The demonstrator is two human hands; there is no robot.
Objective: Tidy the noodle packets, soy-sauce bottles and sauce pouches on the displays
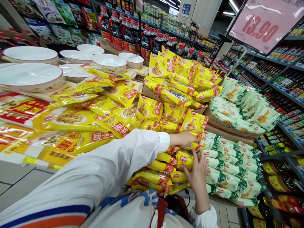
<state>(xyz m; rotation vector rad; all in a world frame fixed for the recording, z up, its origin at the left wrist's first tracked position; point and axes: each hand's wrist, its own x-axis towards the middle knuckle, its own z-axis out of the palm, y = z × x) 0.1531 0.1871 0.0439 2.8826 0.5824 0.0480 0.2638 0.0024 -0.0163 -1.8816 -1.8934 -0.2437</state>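
Observation:
My left hand (184,139), reaching out of a white sleeve, is closed on a yellow noodle packet (196,146) at the right side of the yellow stack. Part of that packet is hidden by the fingers. Just below it, my right hand (199,166) has its thumb and fingers spread. Its fingertips touch the packets near the left hand, and the thumb rests against another yellow noodle packet (186,157). More yellow packets (161,166) lie in stacked rows to the left of the right hand.
Green-and-white noodle packets (228,164) are stacked on the right, with more in a carton (232,128) behind. White bowls (30,76) stand at left. Dark bottles with red caps (128,34) line the back. A pink price sign (263,25) hangs upper right; bottle shelves (282,79) run along the right.

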